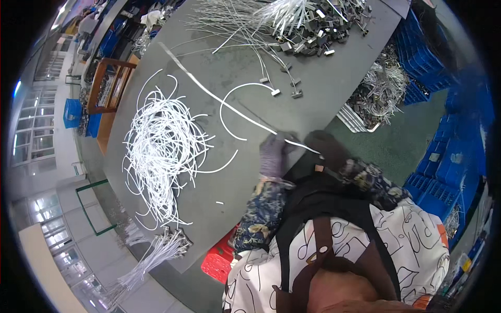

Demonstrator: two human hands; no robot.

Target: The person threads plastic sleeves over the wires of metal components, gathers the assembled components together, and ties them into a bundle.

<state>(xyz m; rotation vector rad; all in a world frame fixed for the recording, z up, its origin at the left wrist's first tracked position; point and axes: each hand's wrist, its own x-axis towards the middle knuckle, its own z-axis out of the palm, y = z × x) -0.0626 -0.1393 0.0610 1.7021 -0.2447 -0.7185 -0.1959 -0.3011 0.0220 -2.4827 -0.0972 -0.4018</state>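
A long white tube (229, 106) slants across the grey table down to my hands. My left hand (274, 154), in a greyish-purple glove, is closed around it near the table's front edge. The tube's near end reaches my right hand (327, 147), in a dark glove; its fingers look closed at that end, though they are partly in shadow. Beyond my hands, a curved white tube (221, 112) with a small silver connector (275, 92) at one end lies on the table. A large tangled heap of white tubes (166, 151) lies to the left.
Thin wires (224, 18) and a pile of dark and silver connectors (318, 36) cover the far table. Bundled white cables (162, 250) hang over the left edge. Blue crates (422, 47) and a filled tray (378, 83) stand on the right. A red stool (219, 261) is below the table edge.
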